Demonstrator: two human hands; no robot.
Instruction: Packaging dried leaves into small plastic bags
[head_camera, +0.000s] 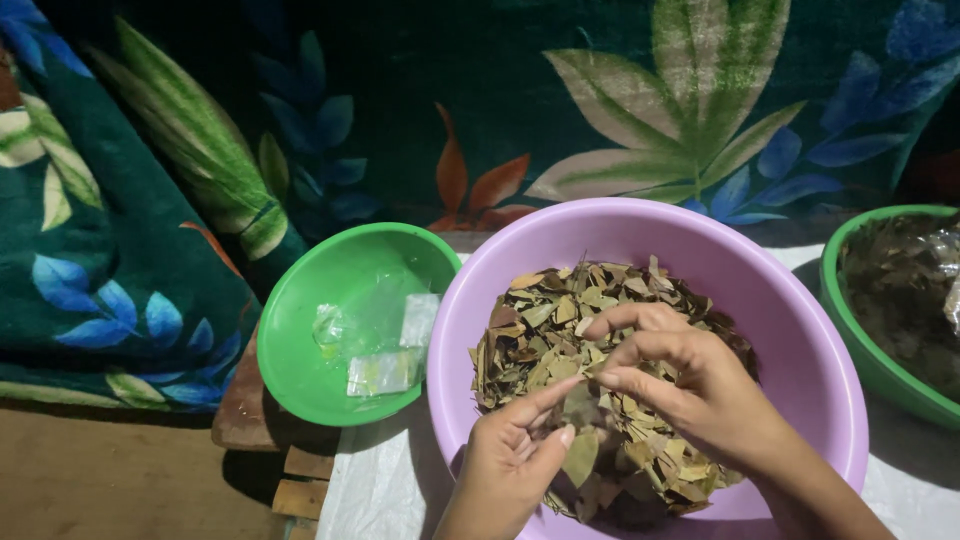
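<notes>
Both hands work over a purple bowl (800, 330) heaped with dried leaves (540, 330). The left hand (510, 455) pinches a small clear bag (582, 420) between thumb and forefinger; the bag is blurred and hard to make out, and it seems to have a few leaves in it. The right hand (690, 385) has its fingers curled, with its fingertips at the bag's mouth, gripping either the rim or a leaf; I cannot tell which. Both wrists are cut off by the lower edge. To the left, touching the purple bowl, a green bowl (300, 340) holds a few clear bags (385, 345). At the right edge a second green bowl (870, 350), only partly in view, holds dark leaves. A flowered blanket (130, 230) lies behind.
</notes>
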